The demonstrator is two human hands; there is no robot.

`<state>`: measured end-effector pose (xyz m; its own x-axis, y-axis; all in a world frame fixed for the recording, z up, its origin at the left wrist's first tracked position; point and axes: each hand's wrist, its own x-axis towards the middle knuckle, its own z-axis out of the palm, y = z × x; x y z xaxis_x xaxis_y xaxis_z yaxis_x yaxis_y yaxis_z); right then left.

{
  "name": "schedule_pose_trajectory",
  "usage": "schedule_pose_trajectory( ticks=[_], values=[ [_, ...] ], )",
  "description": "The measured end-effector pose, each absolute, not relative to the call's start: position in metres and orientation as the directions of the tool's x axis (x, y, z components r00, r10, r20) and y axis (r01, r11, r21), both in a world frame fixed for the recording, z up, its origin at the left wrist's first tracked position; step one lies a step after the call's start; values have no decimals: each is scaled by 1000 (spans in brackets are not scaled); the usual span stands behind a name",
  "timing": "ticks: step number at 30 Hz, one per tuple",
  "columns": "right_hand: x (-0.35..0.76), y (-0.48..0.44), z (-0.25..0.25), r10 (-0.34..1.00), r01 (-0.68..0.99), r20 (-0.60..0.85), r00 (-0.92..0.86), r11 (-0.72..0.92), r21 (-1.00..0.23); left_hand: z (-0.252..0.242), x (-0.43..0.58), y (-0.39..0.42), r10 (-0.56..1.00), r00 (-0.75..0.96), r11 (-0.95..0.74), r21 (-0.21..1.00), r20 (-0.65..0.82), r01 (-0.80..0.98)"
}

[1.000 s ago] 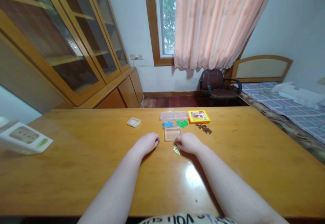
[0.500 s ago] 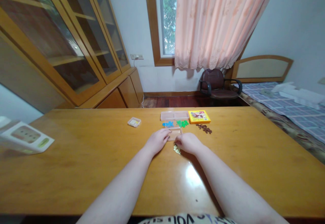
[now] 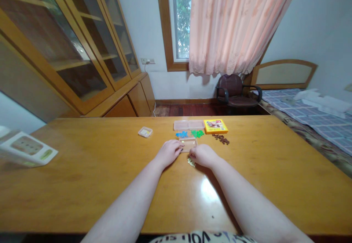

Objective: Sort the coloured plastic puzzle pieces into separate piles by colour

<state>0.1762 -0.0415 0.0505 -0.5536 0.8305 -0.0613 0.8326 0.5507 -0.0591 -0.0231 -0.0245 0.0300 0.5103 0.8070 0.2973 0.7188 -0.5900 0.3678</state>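
A small clear plastic box point(image 3: 189, 145) lies on the table between both hands, with a small pale piece near its left end. My left hand point(image 3: 171, 152) rests at the box's left edge, its fingers bent around that side. My right hand point(image 3: 202, 155) is at the box's lower right corner, fingers pinched together; what they hold is too small to make out. Just below those fingertips is a little pile of cream pieces point(image 3: 191, 162). Beyond the box lie blue pieces point(image 3: 182, 134) and green pieces point(image 3: 197, 134), with brown pieces point(image 3: 221, 139) to the right.
Behind the piles sit a long clear tray point(image 3: 189, 125) and a yellow box point(image 3: 216, 126). Another small clear container point(image 3: 145, 132) stands to the left on the wooden table point(image 3: 110, 155). A white box point(image 3: 29, 147) is at the far left.
A small pale piece now shows inside the box near its left end. Both hands have barely moved.
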Motion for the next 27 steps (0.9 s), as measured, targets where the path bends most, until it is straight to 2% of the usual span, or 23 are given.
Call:
schedule_pose_trajectory(
  ticks=[6,11,14,17,20,24,27],
  values=[
    [181,-39,46,829,813,53,-557,557,-170,28,-24,-25,793,515,-608,377,324,699],
    [187,-32,35,890,844,244,-385,446,-297,31,-23,-26,786,521,-616,356,333,703],
    [190,-27,30,917,846,290,-272,372,-382,35,-20,-29,775,544,-630,334,321,701],
    [192,-25,30,930,831,297,-214,334,-445,37,-18,-33,755,582,-655,305,301,691],
    [194,-27,36,923,804,273,-271,373,-463,37,-16,-36,722,642,-692,270,259,669],
    [195,-34,46,885,779,166,-434,462,-425,38,-14,-39,662,729,-747,233,174,622],
    [194,-37,50,853,789,89,-515,512,-340,40,-13,-39,615,780,-783,209,118,586]
  ],
)
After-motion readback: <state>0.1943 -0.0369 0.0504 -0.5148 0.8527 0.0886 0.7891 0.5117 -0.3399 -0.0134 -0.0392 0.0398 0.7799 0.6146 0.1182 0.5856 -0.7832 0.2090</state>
